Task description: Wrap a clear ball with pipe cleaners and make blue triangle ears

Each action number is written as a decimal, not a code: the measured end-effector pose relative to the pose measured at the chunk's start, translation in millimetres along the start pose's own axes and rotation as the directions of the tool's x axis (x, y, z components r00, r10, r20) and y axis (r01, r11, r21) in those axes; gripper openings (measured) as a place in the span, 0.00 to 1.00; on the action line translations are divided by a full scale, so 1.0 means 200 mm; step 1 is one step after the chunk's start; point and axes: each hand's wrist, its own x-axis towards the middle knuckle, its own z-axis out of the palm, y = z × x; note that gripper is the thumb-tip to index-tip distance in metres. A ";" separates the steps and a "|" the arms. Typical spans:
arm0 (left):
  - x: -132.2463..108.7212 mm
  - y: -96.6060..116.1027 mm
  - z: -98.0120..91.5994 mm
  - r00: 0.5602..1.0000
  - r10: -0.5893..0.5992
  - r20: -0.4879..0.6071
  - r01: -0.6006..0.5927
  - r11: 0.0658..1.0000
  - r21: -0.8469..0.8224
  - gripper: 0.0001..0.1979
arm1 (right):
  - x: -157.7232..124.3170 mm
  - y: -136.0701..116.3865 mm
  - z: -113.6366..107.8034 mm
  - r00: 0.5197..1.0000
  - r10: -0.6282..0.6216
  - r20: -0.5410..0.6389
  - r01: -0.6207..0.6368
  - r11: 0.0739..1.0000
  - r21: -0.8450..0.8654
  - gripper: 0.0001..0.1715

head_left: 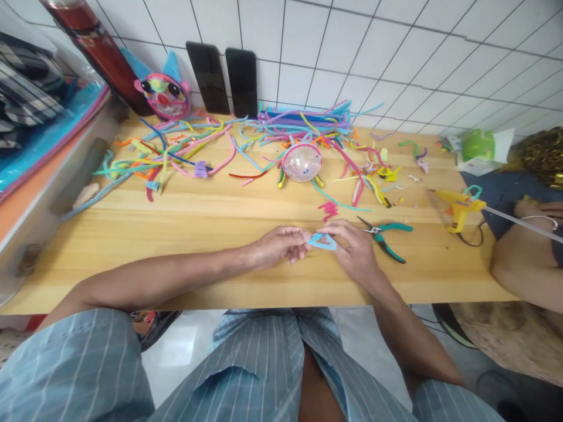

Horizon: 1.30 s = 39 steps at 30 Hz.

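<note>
A light blue pipe cleaner [324, 242], bent into a small triangular loop, is held between my two hands above the table. My left hand [284, 243] pinches its left corner with thumb and fingertips. On the other side, my right hand [354, 249] has its fingers closed around the right end. Just beyond lies a pink pipe cleaner coiled into a zigzag [329, 210]. Pliers with teal handles [387, 234] rest to the right of my right hand. Farther back sits a clear round ball with a pink rim [302, 162].
Loose colourful pipe cleaners [176, 149] and a bundle of them [303, 120] lie along the back. Two dark phones [241, 82] lean on the tiled wall beside a decorated face toy [165, 97]. At right are a yellow glue gun [461, 208] and another person's arm [523, 258].
</note>
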 end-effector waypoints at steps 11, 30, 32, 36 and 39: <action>-0.01 -0.01 -0.06 0.951 0.285 -0.122 -0.255 0.943 0.212 0.23 | 0.05 -0.03 0.06 0.869 0.478 0.128 -0.489 0.869 0.075 0.15; 0.00 -0.05 -0.07 0.946 0.249 -0.207 -0.186 0.941 0.283 0.20 | 0.01 -0.03 0.17 0.944 0.328 0.031 -0.328 0.945 -0.012 0.16; -0.01 -0.05 -0.06 0.944 0.244 -0.222 -0.173 0.939 0.297 0.19 | 0.00 -0.04 0.18 0.950 0.313 -0.002 -0.313 0.949 -0.037 0.17; -0.01 -0.03 -0.06 0.943 0.254 -0.216 -0.178 0.932 0.316 0.19 | 0.00 -0.04 0.18 0.949 0.315 0.014 -0.314 0.949 -0.033 0.17; 0.00 -0.03 -0.07 0.953 0.248 -0.176 -0.184 0.930 0.317 0.18 | 0.00 -0.03 0.17 0.950 0.307 0.063 -0.307 0.952 -0.007 0.18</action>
